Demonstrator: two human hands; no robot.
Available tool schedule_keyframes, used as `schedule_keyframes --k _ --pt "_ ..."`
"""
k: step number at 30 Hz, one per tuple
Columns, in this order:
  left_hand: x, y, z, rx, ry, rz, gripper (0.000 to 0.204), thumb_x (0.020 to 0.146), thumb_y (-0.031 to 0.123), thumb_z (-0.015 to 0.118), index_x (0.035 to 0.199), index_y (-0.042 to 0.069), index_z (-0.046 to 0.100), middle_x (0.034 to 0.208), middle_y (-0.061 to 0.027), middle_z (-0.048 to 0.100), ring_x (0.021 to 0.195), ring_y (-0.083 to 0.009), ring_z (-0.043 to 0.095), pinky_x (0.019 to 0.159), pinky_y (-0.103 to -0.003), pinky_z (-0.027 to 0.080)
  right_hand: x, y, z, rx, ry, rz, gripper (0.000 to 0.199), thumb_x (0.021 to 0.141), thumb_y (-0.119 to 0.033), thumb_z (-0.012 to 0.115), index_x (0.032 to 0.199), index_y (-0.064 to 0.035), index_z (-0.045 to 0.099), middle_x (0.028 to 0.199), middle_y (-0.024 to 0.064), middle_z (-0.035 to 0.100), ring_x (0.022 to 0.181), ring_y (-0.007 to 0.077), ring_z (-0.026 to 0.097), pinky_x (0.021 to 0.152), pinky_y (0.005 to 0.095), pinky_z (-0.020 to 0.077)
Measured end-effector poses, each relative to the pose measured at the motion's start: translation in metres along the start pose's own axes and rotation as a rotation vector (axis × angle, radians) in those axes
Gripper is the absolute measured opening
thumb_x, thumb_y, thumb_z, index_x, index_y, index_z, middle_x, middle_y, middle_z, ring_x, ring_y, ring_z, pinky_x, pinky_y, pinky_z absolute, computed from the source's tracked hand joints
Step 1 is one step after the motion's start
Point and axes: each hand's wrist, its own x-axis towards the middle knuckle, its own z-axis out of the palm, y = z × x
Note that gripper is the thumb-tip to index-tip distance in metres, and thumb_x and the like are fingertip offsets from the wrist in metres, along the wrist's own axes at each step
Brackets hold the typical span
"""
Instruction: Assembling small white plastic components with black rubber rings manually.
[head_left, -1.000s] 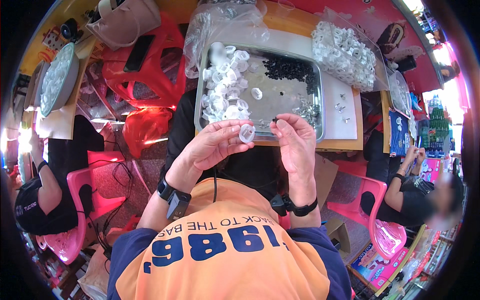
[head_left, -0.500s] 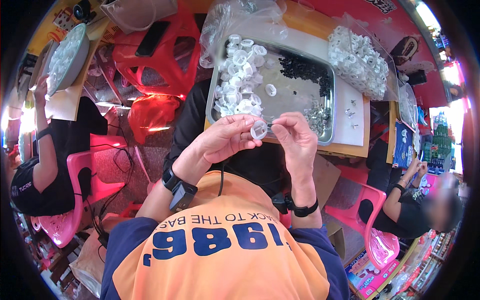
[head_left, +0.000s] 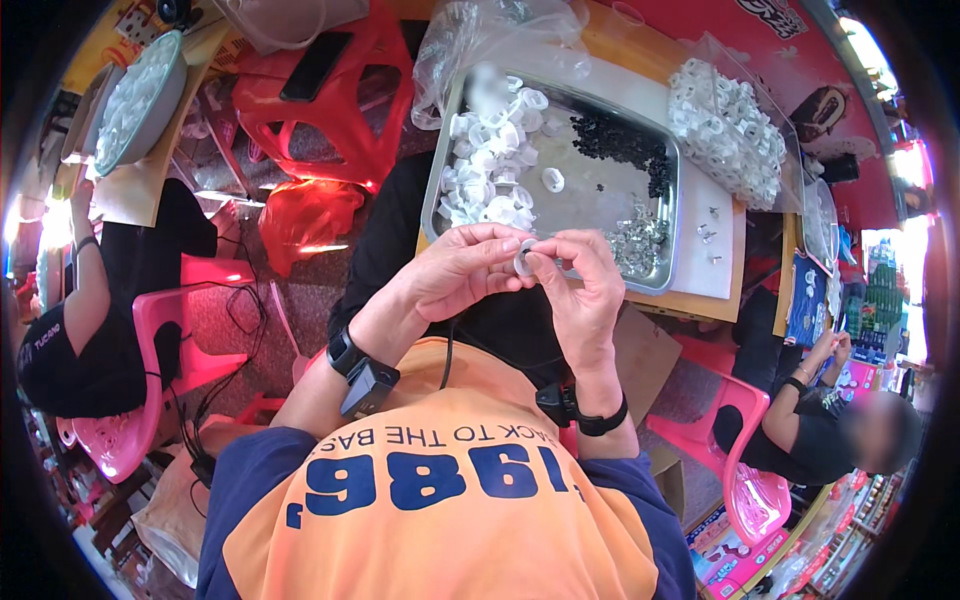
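Observation:
Over the near edge of the metal tray (head_left: 590,215), my left hand (head_left: 462,274) pinches a small white round plastic part (head_left: 523,257) between thumb and fingers. My right hand (head_left: 582,283) meets it from the other side, its thumb and forefinger closed against the part. Any smaller piece between those fingertips is hidden. A heap of similar white plastic parts (head_left: 490,160) fills the tray's left side, and one loose white part (head_left: 553,180) lies near the middle. Small black pieces (head_left: 620,145) are spread at the far right, with small metal pieces (head_left: 642,240) nearer.
A clear bin of white parts (head_left: 725,130) stands right of the tray; several metal pieces (head_left: 707,236) lie beside it. A crumpled plastic bag (head_left: 490,50) lies behind. At left are a red stool (head_left: 290,120) with a phone (head_left: 317,66) and a basin (head_left: 145,105). People sit both sides.
My right hand has moved left, bringing its thumb and forefinger onto the white part. The part has turned from face-up to nearly edge-on. My left hand keeps its hold.

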Motion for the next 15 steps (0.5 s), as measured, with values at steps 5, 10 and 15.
schedule_keyframes --k 5,10,15 --pt "0.0 -0.001 0.002 -0.009 -0.005 0.012 0.025 0.093 0.016 0.059 0.112 -0.002 0.06 0.097 -0.0112 0.066 0.083 -0.017 0.067 0.076 -0.028 0.057 -0.003 -0.003 0.004 0.125 0.039 0.117 0.011 0.081 -0.008 0.073 0.088 -0.0027 0.067 0.088 0.0051 0.06 0.08 0.0144 0.058 0.067 0.0267 0.0484" --pt "0.0 0.0 0.004 -0.012 0.001 -0.009 0.022 0.092 0.015 0.062 0.108 0.0 0.064 0.094 -0.0093 0.067 0.083 -0.0167 0.066 0.076 -0.027 0.056 -0.006 0.004 0.006 0.219 0.051 0.179 0.011 0.081 -0.008 0.072 0.088 -0.0017 0.066 0.088 0.0044 0.06 0.08 0.0126 0.058 0.069 0.0241 0.0476" --pt "0.003 -0.005 -0.003 -0.051 -0.039 -0.007 0.026 0.093 0.017 0.061 0.11 -0.002 0.062 0.096 -0.0098 0.067 0.083 -0.0153 0.066 0.075 -0.026 0.057 -0.01 0.005 0.011 0.309 0.063 0.219 0.011 0.082 -0.008 0.072 0.088 -0.0011 0.066 0.088 0.0047 0.06 0.079 0.0127 0.058 0.07 0.0233 0.0483"
